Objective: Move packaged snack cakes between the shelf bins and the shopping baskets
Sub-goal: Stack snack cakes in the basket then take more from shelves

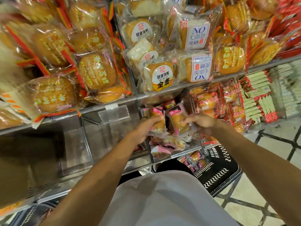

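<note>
Clear shelf bins [114, 115] hold packaged cakes [97, 70]; floor [254, 198] seemingly bears basket [218, 176].

Lower clear bin [112, 132], left of both hands: bare inside, open above. Adjacent pink-packet bin [164, 144] heaped. Upper shelf lip [104, 110] overhangs both; black basket [221, 173] on floor.

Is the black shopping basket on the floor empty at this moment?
No, the black basket on the floor already holds several pink-wrapped snack cakes, seen below the shelf edge.

hands [143, 128]: 2 | held snack cakes [157, 121]: 2 | basket [218, 173]: 1
</note>
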